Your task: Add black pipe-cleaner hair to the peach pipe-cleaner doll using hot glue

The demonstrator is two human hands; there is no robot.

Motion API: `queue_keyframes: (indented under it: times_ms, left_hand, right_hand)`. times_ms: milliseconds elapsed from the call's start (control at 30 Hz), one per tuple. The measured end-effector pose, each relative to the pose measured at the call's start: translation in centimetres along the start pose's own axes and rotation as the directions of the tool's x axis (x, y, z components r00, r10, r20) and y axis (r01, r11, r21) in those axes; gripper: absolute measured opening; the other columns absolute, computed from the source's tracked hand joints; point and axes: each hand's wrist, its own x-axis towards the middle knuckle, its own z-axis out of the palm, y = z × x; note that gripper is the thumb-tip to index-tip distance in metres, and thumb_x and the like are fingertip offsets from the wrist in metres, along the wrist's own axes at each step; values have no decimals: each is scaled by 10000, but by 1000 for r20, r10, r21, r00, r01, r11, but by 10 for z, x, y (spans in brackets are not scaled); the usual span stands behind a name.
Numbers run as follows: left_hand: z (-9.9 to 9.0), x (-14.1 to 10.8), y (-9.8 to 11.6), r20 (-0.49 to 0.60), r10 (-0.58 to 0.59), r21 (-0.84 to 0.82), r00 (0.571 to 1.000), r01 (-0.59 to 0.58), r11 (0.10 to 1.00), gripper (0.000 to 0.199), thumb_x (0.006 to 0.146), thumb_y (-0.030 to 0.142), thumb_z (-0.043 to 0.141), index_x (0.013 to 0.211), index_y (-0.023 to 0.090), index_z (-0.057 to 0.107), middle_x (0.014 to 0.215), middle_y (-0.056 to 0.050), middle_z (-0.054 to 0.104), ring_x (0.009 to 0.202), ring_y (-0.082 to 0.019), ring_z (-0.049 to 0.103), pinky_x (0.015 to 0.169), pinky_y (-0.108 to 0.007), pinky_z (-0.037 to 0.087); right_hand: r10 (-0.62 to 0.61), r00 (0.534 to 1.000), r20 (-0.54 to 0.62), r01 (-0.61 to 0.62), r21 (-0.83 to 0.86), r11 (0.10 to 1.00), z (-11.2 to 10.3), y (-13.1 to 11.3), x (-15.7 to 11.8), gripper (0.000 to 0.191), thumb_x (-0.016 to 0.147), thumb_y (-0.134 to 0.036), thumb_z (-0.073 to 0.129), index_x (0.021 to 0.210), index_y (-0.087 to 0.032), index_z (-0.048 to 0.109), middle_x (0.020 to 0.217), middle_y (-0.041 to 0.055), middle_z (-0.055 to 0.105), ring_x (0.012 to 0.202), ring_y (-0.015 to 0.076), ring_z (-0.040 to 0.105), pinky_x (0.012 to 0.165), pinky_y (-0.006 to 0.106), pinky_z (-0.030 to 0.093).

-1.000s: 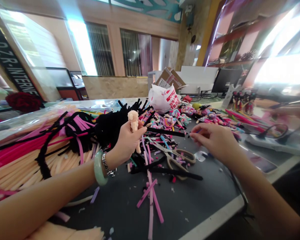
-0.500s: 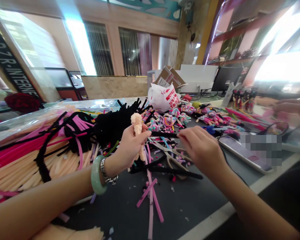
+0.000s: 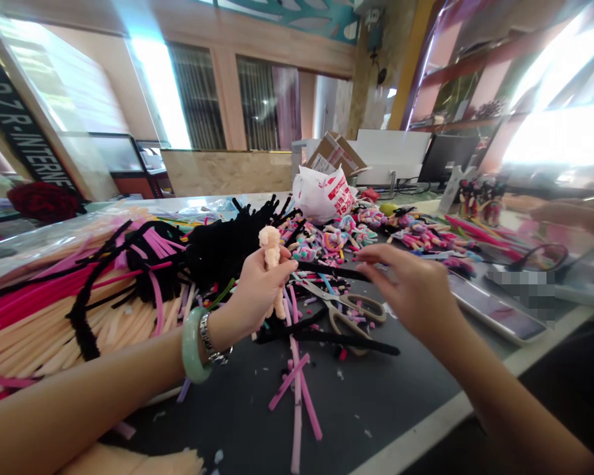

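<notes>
Near the centre, my left hand [image 3: 257, 284] pinches a small peach doll-shaped figure [image 3: 270, 239] upright, its head above my fingers and its legs below. A black fuzzy strip [image 3: 327, 268] runs rightward from my left thumb. At its right end is my right hand [image 3: 406, 284], thumb and forefinger slightly apart around the strip's tip; whether they touch it is hard to tell. Beige-handled scissors [image 3: 349, 313] lie on the dark table [image 3: 396, 409] below the strip. Another black strip [image 3: 351, 342] and pink pieces [image 3: 297, 396] lie nearer me.
Peach stems [image 3: 39, 336], pink stems and a black bundle [image 3: 222, 244] cover the left. Small colourful dolls [image 3: 426, 236] and a white plastic bag [image 3: 324, 193] are behind. A phone [image 3: 497, 310] lies right; another person's hand [image 3: 574, 218] shows at the right edge.
My right hand has moved right, and its thumb and forefinger have parted a little. More of the black strip and the scissor handles shows. My left hand has barely moved.
</notes>
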Motion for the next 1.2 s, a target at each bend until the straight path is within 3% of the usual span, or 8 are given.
queue_keyframes:
  times_ms: [100,200,367,567,833,933,1033,1200]
  left_hand:
    - [2,-5,1,35,-17,18,999,16,1000,179,672,179,635,793,159,505,553,79,427,503,-57,375,488,-194,296]
    - [3,-8,1,79,-26,31,997,23,999,192,669,189,650,807,157,521,584,71,451,521,-58,395,506,-196,314]
    - [2,-7,1,67,-12,50,998,8,999,185,655,173,653,795,156,533,607,67,464,531,-58,408,510,-198,320]
    - [0,-2,0,34,-15,12,999,15,1000,186,655,168,644,789,163,515,572,76,437,503,-57,388,490,-195,299]
    - [1,-1,1,31,-18,-11,999,19,1000,192,645,172,655,768,167,508,553,82,432,486,-55,374,478,-186,286]
    - [2,-3,4,53,-18,3,998,17,1000,162,669,168,636,735,169,488,533,82,421,483,-57,363,474,-184,276]
    - [2,-4,6,66,0,17,998,-1,1000,138,695,154,608,716,170,472,520,80,410,491,-62,357,480,-184,274]
    - [0,-3,2,69,15,48,997,-18,999,168,728,218,628,728,178,465,536,78,403,503,-71,350,498,-199,280]
  right_hand:
    - [-122,986,114,119,35,992,13,-15,-4,251,820,-379,654,976,-181,651,929,60,726,872,225,656,795,316,432]
    - [-151,980,128,151,10,988,19,-20,-7,165,874,-320,590,806,-186,659,791,41,715,778,204,643,753,307,411]
    - [54,990,129,-61,49,997,12,-11,-3,211,891,-315,549,735,-186,605,697,13,670,663,164,614,629,255,380]
    - [328,938,107,-292,-263,920,4,13,3,280,888,-273,475,663,-176,610,557,52,630,532,218,582,497,293,253]
    - [315,949,11,-314,-39,949,3,11,2,224,800,-404,637,775,-189,690,659,35,712,601,206,648,602,287,413]
    - [293,923,250,-322,86,943,5,6,4,299,819,-456,590,866,-187,711,816,66,739,742,245,662,654,311,413]
    - [266,789,553,-480,286,829,10,6,4,328,809,-450,583,664,-175,687,608,28,661,576,179,578,544,271,363]
    - [315,720,618,-636,406,657,9,12,4,402,849,-490,497,676,-154,635,437,-51,443,397,85,364,412,218,264]
